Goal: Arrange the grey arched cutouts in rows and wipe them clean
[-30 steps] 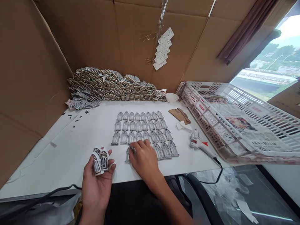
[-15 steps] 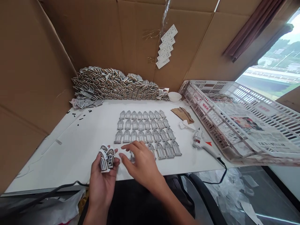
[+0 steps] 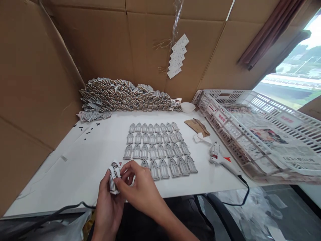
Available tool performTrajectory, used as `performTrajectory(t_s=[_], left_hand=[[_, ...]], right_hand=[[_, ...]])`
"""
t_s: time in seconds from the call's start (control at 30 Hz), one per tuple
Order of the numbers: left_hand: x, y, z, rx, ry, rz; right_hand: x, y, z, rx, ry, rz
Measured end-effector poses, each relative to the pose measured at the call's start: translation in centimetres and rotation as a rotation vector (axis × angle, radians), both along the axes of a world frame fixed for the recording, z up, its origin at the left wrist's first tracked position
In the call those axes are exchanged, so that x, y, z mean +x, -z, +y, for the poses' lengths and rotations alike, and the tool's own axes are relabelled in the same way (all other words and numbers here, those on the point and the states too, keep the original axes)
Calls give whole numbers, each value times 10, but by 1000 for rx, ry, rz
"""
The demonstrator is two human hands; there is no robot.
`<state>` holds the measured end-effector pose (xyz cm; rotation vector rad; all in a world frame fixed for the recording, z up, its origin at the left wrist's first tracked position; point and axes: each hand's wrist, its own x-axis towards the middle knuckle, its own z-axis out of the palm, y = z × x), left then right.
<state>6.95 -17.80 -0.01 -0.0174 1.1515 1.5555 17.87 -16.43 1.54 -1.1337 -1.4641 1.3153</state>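
Note:
Small arched window-shaped pieces [image 3: 113, 186], white with dark scroll trim, stand tilted in my left hand [image 3: 106, 204], whose fingers are wrapped round them. My right hand [image 3: 141, 187] meets them from the right, its thumb and fingertips pinching at the right-hand piece; the fingers partly hide it. Just beyond my right hand, grey arched window pieces [image 3: 152, 151] lie flat on the white table [image 3: 82, 167] in several rows. The front row starts close to my right knuckles.
A large heap of similar pieces [image 3: 125, 97] leans against the cardboard wall at the back. Right of the rows lie a glue gun [image 3: 220, 159] with its cord, a cardboard scrap [image 3: 197, 127] and a white bowl [image 3: 188, 107]. A white plastic crate [image 3: 225, 134] lined with newspaper borders the right side.
My right hand has moved left from over the front row to the pieces in my left hand, and its fingers have closed on them. More of the front row is uncovered. The view has shifted slightly.

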Motion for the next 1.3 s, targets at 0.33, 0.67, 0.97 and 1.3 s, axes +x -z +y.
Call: performTrajectory(t_s=[0.33,0.67,0.97,1.3], left_hand=[[-24,1,15,147,-218,50],[-60,2,22,267,-248,213],[-61,1,25,211,-226,185],[-58,5,24,219,-206,225]], right_hand=[[23,-5,2,57,120,40],[34,-4,12,124,146,-95],[17,7,25,137,79,-290],[14,17,29,60,24,-246]])
